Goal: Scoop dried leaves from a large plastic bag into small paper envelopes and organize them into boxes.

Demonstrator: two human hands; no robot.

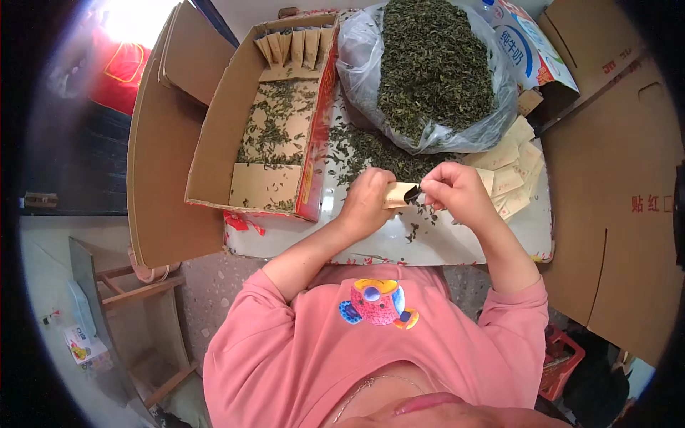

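My left hand [369, 202] grips a small kraft paper packet [397, 195], tilted on its side with its mouth facing right. At that mouth are the pinched fingers of my right hand [454, 187], with dark dried leaves between the fingertips and the opening. Loose dried leaves [382, 155] lie on the white table beyond both hands. Behind them, a clear plastic bag [361, 64] stands open, heaped with dried leaves [436, 64]. Flat paper packets [508, 179] are piled to the right of my right hand.
At the left is a long open cardboard box [214, 155] with upright filled packets [291, 48] at its far end and scattered leaves on its bottom. A milk carton box [530, 48] stands at the back right. Large cardboard sheets [615, 214] flank the white table [283, 241].
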